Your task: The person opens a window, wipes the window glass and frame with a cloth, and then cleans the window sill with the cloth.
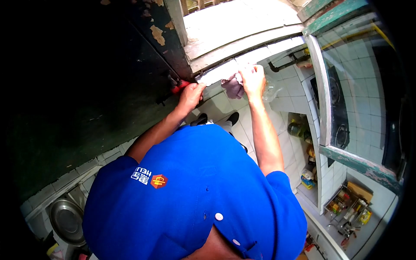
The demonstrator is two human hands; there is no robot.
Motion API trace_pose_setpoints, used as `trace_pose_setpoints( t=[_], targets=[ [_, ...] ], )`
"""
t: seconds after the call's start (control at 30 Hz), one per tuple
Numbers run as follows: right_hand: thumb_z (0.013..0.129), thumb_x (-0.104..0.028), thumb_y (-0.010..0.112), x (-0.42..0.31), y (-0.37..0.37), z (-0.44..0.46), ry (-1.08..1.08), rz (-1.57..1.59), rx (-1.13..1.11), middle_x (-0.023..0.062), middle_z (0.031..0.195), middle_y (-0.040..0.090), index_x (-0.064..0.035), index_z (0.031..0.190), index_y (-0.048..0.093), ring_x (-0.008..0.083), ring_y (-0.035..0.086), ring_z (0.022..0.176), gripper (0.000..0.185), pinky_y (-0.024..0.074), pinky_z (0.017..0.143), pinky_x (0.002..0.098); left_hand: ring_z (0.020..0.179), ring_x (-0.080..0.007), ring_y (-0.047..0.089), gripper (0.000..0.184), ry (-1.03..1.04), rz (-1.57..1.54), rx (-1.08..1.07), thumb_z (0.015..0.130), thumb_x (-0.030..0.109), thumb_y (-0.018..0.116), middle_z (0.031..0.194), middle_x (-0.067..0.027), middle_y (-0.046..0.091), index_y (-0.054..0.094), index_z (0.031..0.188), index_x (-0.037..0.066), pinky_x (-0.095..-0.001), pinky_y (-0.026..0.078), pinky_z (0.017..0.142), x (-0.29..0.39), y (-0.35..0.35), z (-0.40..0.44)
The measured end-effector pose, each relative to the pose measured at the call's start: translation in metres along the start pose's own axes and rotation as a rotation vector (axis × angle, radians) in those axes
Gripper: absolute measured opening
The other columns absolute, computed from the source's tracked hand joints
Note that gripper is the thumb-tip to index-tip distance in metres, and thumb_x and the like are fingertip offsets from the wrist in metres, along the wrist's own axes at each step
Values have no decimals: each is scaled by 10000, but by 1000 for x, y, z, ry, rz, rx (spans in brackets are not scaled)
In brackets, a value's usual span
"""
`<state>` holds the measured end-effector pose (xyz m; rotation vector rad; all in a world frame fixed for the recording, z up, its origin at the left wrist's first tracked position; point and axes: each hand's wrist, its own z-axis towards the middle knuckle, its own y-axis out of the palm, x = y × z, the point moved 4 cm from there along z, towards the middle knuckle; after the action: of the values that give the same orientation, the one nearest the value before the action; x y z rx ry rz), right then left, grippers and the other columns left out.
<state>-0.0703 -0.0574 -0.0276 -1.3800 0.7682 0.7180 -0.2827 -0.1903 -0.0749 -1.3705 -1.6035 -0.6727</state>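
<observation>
My right hand (253, 81) is closed on a greyish-purple cloth (233, 88) at the inner edge of the white tiled window ledge (255, 55). Part of the cloth hangs down below the fingers. At the ledge's left end, my left hand (190, 97) is closed, fingertips against the edge; whatever is in its fingers is too small to make out. Just beside that hand is a red object (178, 88) by the dark door or panel, its kind unclear. A clear plastic or glass item (271, 89) shows partly behind my right hand.
An open window sash (326, 93) with glass swings out on the right. Behind it runs a dark pipe (284, 65). Bottles (296, 129) stand in a tiled recess, and a rack of utensils (348, 208) is lower right. A metal basin (67, 222) sits lower left.
</observation>
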Motion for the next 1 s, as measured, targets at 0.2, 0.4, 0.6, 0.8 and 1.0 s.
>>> trace_pose_setpoints(
  t=[0.2, 0.4, 0.6, 0.8, 1.0],
  targets=[
    [695, -413, 753, -8, -2, 0, 1, -28, -1, 192, 933, 667, -36, 1006, 578, 339, 647, 883, 519, 493, 770, 424, 506, -116, 519, 458, 11, -4, 22, 871, 455, 577, 567, -27, 563, 570, 642, 59, -292, 407, 495, 0, 0, 2],
    [718, -404, 733, -10, -1, 0, -28, 6, 5, 200, 942, 666, -34, 1019, 575, 344, 648, 896, 503, 494, 778, 424, 506, -115, 519, 456, 29, -3, 18, 877, 452, 573, 564, -24, 560, 572, 645, 60, -291, 407, 496, 0, -1, 3],
    [753, -449, 709, -39, 12, -26, -89, -56, -94, 184, 983, 672, -72, 1088, 565, 356, 649, 929, 525, 488, 807, 445, 505, -117, 524, 457, 37, 11, 19, 883, 450, 564, 570, -26, 563, 570, 647, 58, -294, 411, 492, -1, -1, 5],
    [817, -417, 641, -29, 0, 0, -58, -168, 25, 163, 923, 689, -99, 1069, 568, 362, 656, 891, 412, 486, 771, 446, 518, -121, 532, 456, 2, 14, 10, 885, 446, 557, 572, -30, 562, 572, 653, 54, -292, 412, 496, 4, -2, 1],
    [841, -392, 625, -15, -17, 23, -66, -122, 97, 167, 911, 688, -85, 1060, 549, 356, 658, 870, 385, 476, 747, 465, 509, -115, 519, 441, 6, -4, 4, 883, 442, 567, 567, -20, 550, 564, 650, 68, -278, 401, 486, 5, -1, 1]
  ],
)
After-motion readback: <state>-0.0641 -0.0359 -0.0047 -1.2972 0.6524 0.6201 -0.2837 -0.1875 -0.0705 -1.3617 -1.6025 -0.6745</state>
